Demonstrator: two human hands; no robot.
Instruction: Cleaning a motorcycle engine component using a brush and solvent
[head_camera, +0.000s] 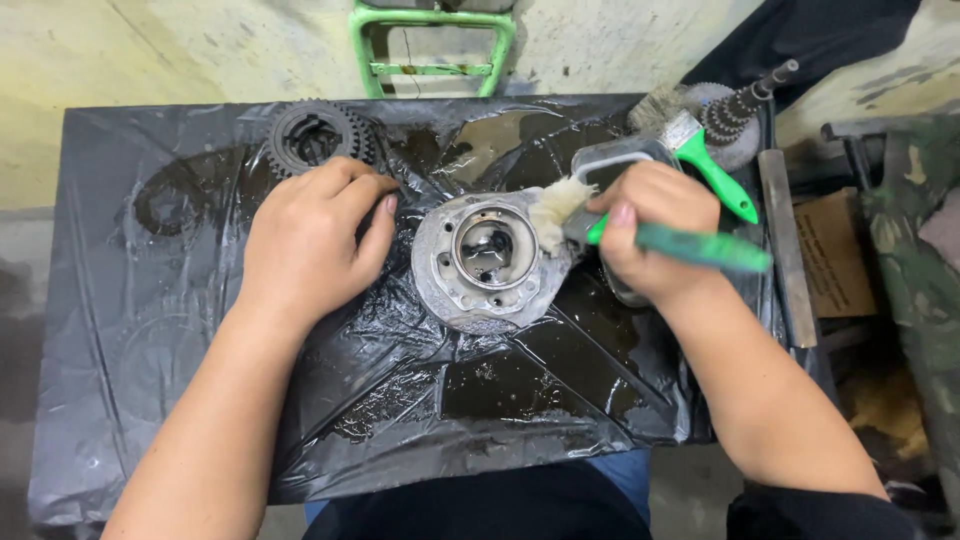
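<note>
The person sits at a table (120, 300) covered by a wet, oily black plastic sheet (500, 400). Near the middle of the sheet lies a round grey metal housing (470, 290) with a ring-shaped opening at its centre and small bolt holes around its flange.

The right hand (655, 230) is closed around the green handle of a paintbrush (690, 245), with the thumb pressed along the handle. The brush's pale bristles rest against the upper right edge of the housing, and the handle points away to the right.

The left hand (310, 240) lies on the sheet just left of the housing, palm down with the fingers loosely curled and the thumb side close to the housing's rim. It holds nothing; whether it touches the housing cannot be told.

Behind the left hand, near the far edge of the table, sits a dark gear wheel (318, 135). At the far right corner lie a second brush with a green handle (715, 170) and a toothed gear shaft (745, 100), beside a small dark tray (615, 160) partly hidden by the right hand. A long flat metal bar (785, 240) runs along the right edge. A green metal frame (435, 45) stands against the wall beyond the table.
</note>
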